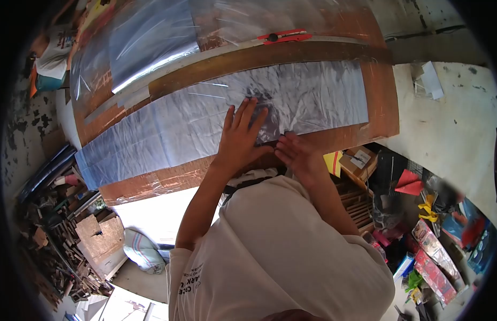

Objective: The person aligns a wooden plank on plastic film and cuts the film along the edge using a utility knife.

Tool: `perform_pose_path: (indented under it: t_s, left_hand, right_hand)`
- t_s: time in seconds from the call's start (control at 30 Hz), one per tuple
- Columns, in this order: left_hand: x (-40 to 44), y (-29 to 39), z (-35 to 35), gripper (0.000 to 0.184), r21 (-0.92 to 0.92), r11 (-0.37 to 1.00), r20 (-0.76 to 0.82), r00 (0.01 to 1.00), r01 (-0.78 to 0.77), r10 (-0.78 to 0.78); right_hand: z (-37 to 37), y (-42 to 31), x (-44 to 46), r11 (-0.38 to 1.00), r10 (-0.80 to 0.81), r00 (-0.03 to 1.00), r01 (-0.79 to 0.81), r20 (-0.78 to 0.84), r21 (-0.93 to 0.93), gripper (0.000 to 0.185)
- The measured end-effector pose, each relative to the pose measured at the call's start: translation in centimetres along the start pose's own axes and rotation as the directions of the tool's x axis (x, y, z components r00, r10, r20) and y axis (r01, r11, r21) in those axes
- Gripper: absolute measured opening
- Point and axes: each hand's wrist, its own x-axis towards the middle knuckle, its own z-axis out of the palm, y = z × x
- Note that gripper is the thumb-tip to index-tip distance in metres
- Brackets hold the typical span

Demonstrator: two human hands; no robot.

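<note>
A long strip of shiny, wrinkled plastic sheet lies across a brown-covered board. My left hand rests on the strip, fingers spread and palm down. At the strip's near edge is my right hand, its fingers stretched toward the left hand and its thumb hidden. No object shows in either hand. Dark creases run through the plastic around the fingertips. Beyond the strip, a long straight bar lies along its far side, and a red cutter sits near the bar.
More clear plastic sheet covers the board's far left. A pale surface adjoins on the right. Cardboard box and colourful packets lie below right; stacked wood scraps and a tied sack below left.
</note>
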Motion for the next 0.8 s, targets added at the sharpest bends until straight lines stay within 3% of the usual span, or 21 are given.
perform_pose_path:
  t_s: [0.2,0.47,0.53,0.63,0.7,0.73,0.77,0.8]
  left_hand:
    - [-0.1,-0.4,0.6,0.096,0.069,0.998,0.073,0.997,-0.004,-0.001]
    - [-0.2,0.3,0.9,0.095,0.098,0.995,0.079,0.997,-0.006,-0.002]
    - [-0.3,0.9,1.1,0.094,0.107,0.992,0.034,0.997,0.072,-0.076]
    - [0.1,2.3,1.4,0.091,0.184,0.967,0.042,0.982,0.176,-0.186]
    - [0.4,2.5,1.6,0.087,0.219,0.962,0.061,0.981,0.165,-0.182]
    - [0.7,2.5,1.8,0.084,0.255,0.955,0.079,0.981,0.151,-0.177]
    - [0.6,2.3,2.5,0.084,0.253,0.955,0.074,0.981,0.156,-0.180]
    - [0.2,1.8,3.9,0.078,0.401,0.911,0.019,0.993,0.100,-0.117]
  right_hand:
    - [0.0,2.4,0.0,0.982,0.033,0.996,-0.018,-0.078,0.186,0.065]
    - [1.0,3.0,-0.3,0.987,-0.018,0.992,0.038,-0.124,0.158,0.066]
    - [1.3,3.0,-0.2,0.991,-0.014,0.991,0.031,-0.132,0.130,0.062]
    - [1.6,3.5,-0.5,0.993,-0.106,0.989,0.110,-0.102,0.036,0.050]
    - [1.8,3.3,-0.8,0.979,-0.196,0.977,0.189,-0.082,-0.079,0.032]
    - [1.3,2.8,-0.6,0.978,-0.196,0.977,0.189,-0.080,-0.085,0.032]
    - [0.5,2.0,-0.2,0.850,-0.359,0.933,0.342,0.036,-0.400,0.028]
    - [0.2,1.3,0.4,0.601,-0.464,0.864,0.471,0.199,-0.645,0.025]
